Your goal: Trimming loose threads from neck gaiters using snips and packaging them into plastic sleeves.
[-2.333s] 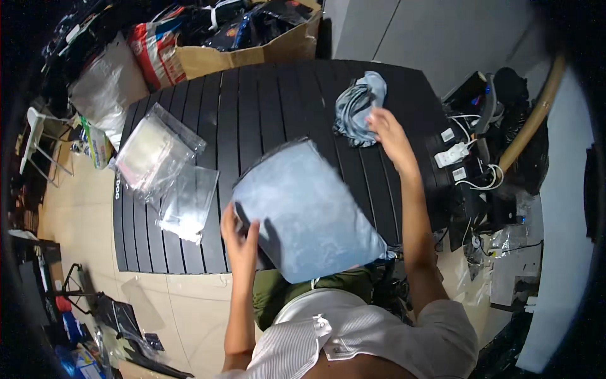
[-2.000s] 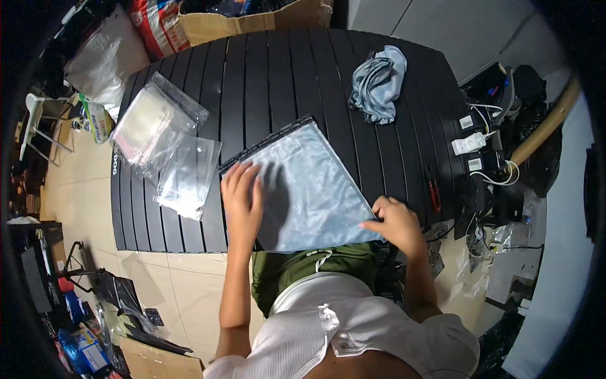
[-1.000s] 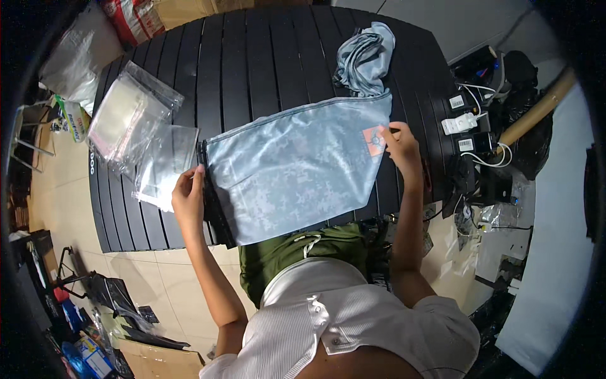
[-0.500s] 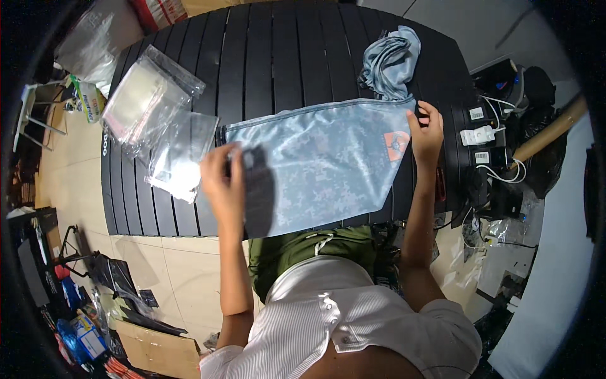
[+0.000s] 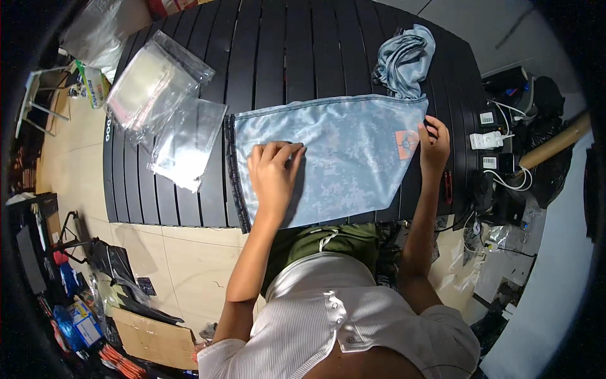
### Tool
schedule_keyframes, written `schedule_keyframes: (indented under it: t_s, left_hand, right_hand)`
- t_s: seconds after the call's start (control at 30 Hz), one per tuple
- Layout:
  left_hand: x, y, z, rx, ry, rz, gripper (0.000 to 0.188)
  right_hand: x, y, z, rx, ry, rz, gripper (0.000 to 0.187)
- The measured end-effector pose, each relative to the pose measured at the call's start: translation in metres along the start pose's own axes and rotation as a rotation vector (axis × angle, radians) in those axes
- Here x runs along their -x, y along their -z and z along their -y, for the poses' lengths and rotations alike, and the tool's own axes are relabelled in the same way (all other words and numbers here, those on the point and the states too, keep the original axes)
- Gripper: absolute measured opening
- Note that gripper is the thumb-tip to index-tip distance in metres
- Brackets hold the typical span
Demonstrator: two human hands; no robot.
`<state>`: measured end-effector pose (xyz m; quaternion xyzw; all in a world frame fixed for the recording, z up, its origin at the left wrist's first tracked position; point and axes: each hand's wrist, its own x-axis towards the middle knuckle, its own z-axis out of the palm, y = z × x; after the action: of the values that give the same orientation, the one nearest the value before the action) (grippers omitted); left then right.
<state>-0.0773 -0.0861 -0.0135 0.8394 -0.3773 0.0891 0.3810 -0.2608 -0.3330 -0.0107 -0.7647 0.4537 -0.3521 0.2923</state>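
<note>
A blue-grey camouflage-patterned piece of fabric (image 5: 341, 164) lies spread across the front of the table. It has a dark band (image 5: 235, 170) along its left end and an orange patch (image 5: 405, 144) near its right edge. My left hand (image 5: 273, 174) is over its left part, fingers bent and thumb brought up to the index fingertip; nothing shows in them. At the right edge, below the upper corner, my right hand (image 5: 434, 146) has its fingers curled and thumb against the fabric's edge. Beyond that corner sits a bunched, similar fabric (image 5: 406, 60), touching the spread piece.
Clear plastic bags (image 5: 154, 88) lie overlapped on the left of the black slatted table (image 5: 268, 57). A red tool-like thing (image 5: 448, 186) is near its right edge. Past that edge are white plugs (image 5: 486, 140) and cables, beside a cardboard tube (image 5: 555, 145).
My left hand has moved right from the fabric's left end onto its surface, its fingers drawing together. The dark band now shows along its full length. My right hand stays at the right edge.
</note>
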Motion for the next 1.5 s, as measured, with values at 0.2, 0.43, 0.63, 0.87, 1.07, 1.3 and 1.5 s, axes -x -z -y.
schedule_keyframes:
  t_s: [0.2, 0.43, 0.63, 0.87, 1.07, 1.3, 1.5]
  left_hand:
    - [-0.001, 0.011, 0.002, 0.285, 0.204, 0.039, 0.007]
    - [0.011, 0.070, 0.027, 0.227, 0.452, -0.107, 0.009]
    - [0.033, 0.116, 0.049, 0.105, 0.485, -0.186, 0.010]
    - [0.018, 0.047, 0.002, 0.224, 0.172, 0.067, 0.018]
    - [0.025, 0.022, -0.001, 0.012, 0.134, 0.064, 0.029]
    - [0.028, 0.016, 0.003, -0.123, 0.063, 0.077, 0.036]
    - [0.029, 0.021, 0.002, -0.146, 0.072, 0.069, 0.036]
  right_hand:
    - [0.004, -0.005, -0.009, 0.075, 0.026, 0.030, 0.027]
    - [-0.001, -0.003, -0.024, -0.041, -0.004, 0.074, 0.031]
    - [-0.003, -0.010, 0.003, 0.041, 0.214, -0.168, 0.020]
    - [0.052, -0.071, 0.110, -0.100, 0.694, 0.467, 0.009]
    - [0.075, -0.105, 0.111, -0.120, 0.643, 0.492, 0.012]
    - [0.069, -0.108, 0.105, -0.105, 0.595, 0.518, 0.011]
    - [0.060, -0.101, 0.108, -0.254, 0.348, 0.503, 0.007]
